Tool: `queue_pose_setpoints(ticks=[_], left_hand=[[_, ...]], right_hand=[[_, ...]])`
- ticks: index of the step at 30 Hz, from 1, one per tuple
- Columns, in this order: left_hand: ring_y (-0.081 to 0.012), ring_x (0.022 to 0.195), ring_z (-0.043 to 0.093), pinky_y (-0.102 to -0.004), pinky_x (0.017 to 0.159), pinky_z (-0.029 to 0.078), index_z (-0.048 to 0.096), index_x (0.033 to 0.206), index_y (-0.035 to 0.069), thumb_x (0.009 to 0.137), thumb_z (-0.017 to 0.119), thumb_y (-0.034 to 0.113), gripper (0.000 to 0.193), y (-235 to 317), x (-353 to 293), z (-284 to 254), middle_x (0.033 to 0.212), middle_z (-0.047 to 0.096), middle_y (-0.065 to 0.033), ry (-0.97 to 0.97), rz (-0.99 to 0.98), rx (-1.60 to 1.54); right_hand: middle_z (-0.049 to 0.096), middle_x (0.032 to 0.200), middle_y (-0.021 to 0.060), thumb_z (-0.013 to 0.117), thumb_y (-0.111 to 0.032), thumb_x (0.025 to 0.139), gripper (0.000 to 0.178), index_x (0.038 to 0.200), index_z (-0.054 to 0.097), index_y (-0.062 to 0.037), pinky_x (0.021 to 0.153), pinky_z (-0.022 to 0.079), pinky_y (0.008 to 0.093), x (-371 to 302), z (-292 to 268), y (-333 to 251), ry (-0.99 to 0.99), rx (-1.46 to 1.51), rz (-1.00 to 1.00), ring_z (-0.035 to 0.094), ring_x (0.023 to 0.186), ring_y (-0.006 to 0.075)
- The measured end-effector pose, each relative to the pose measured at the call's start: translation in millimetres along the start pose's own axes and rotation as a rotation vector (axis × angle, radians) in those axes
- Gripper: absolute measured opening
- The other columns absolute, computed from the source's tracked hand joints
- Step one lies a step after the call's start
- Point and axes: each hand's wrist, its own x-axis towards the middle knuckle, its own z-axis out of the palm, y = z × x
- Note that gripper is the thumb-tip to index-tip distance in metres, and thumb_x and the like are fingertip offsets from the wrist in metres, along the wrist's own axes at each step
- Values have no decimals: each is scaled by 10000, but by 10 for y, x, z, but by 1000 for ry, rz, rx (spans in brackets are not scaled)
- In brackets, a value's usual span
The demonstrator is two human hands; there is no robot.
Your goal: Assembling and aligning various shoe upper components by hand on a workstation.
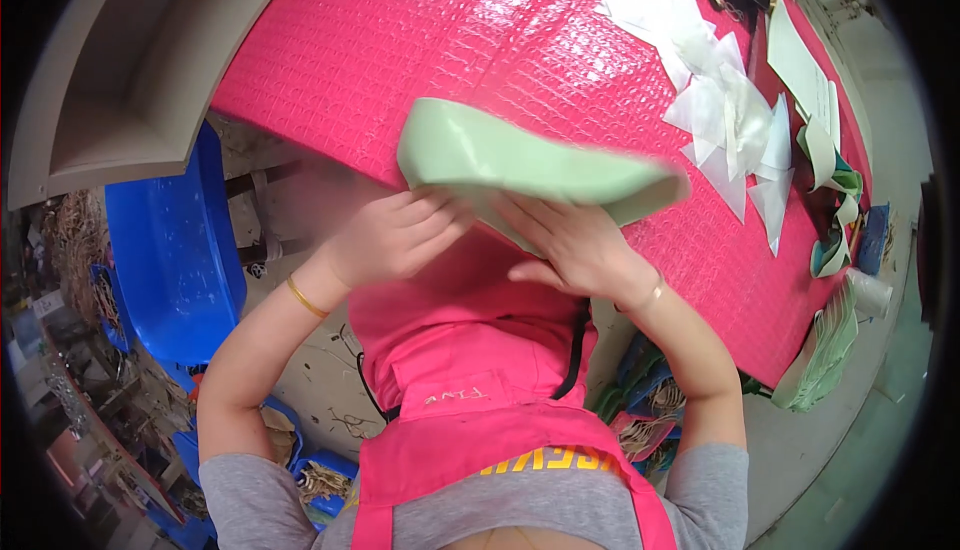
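A pale green, glossy, flexible sheet (500, 155) curves up above the near edge of a table, and its right end is smeared by motion. My left hand (400, 235) is closed at the sheet's near edge, fingers bent together and the thumb hidden. Against the same edge, further right, lies my right hand (570, 245), its fingers stretched out along the sheet and its thumb held apart. Both hands are slightly blurred.
Pink textured plastic covers the table (370, 60). White paper pieces (725, 105) lie at the right, with green strips (845, 195) beyond them. Stacked green pieces (820, 350) hang at the right edge. A blue plastic bin (175, 250) and a grey cabinet (140, 80) stand at left.
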Motion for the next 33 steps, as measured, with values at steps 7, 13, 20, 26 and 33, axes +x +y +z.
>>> queue_pose_setpoints(ticks=[7,13,20,26,33], left_hand=[[-255,832,596,-324,658,518,572,890,-13,555,553,-47,338,-73,-46,-94,855,596,-122,19,-50,-206],[-219,870,545,-293,682,469,549,892,57,668,531,75,225,6,80,-23,946,530,-69,30,-209,-78],[-186,911,539,-310,744,445,609,973,60,648,537,63,334,64,163,22,1102,564,-58,-188,-174,89],[-217,1039,532,-335,845,417,593,981,36,725,506,116,282,223,487,350,1095,569,-85,-56,-15,-30],[-199,875,584,-298,694,458,581,899,22,681,539,107,238,269,737,285,956,605,-92,29,28,55]], right_hand=[[371,1326,123,459,-486,804,662,1312,345,-77,1021,223,412,-168,71,-101,-12,-54,51,326,1245,258],[382,1312,103,521,-457,771,682,1290,353,-48,1045,190,392,382,241,-280,170,-94,20,300,1252,224],[362,1353,20,487,-372,806,561,1309,365,-155,1023,240,421,-612,-40,37,43,-280,370,346,1238,199],[358,1357,-28,487,-357,811,494,1284,414,-235,1037,209,439,-685,-35,-3,135,-231,452,345,1240,193],[398,1332,-19,419,-257,874,341,1200,514,-287,1053,136,441,-547,-286,479,240,-389,439,296,1271,188]])
